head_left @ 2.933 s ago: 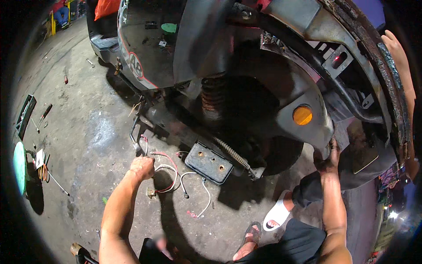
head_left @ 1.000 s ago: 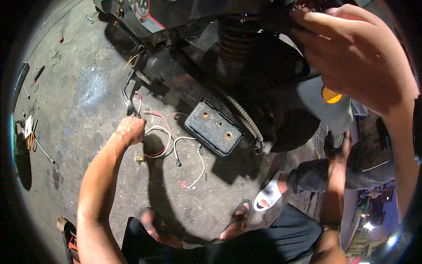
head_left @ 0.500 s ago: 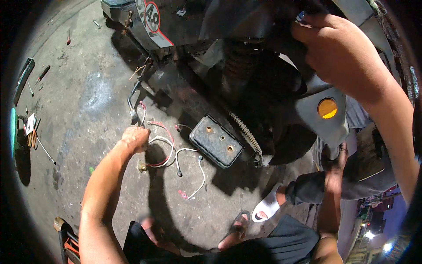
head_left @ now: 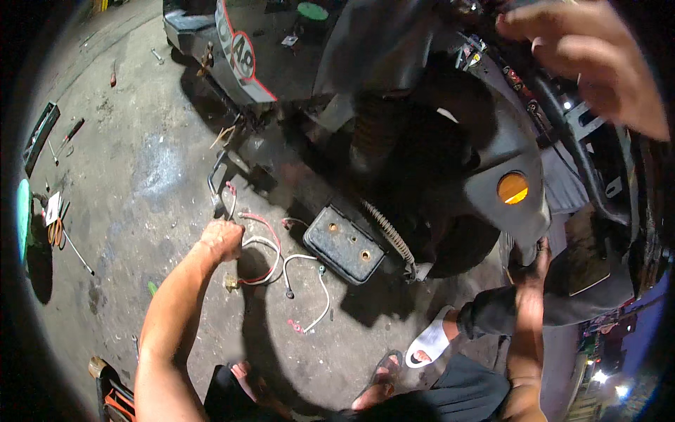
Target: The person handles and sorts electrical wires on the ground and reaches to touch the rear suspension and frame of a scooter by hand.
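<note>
My left hand is closed around the end of a bent metal bar below the vehicle's side, beside loose red and white cables. My right hand grips the lower corner of a grey plastic guard with an orange reflector. Between my hands is a black rectangular housing with several holes, next to a ribbed hose. A dark coil spring sits in the shadowed wheel area. A co-worker's hand is above the guard at upper right, blurred, its fingers bent.
Tools and a long black tray lie on the concrete floor at left, near a green round object. An orange and black object sits at lower left. The co-worker's white-sandalled foot is near my right arm.
The co-worker's hand came in from the right edge onto the vehicle, and now has lifted up and rightward, uncovering frame parts. My hands keep their grips; the view has shifted slightly.
</note>
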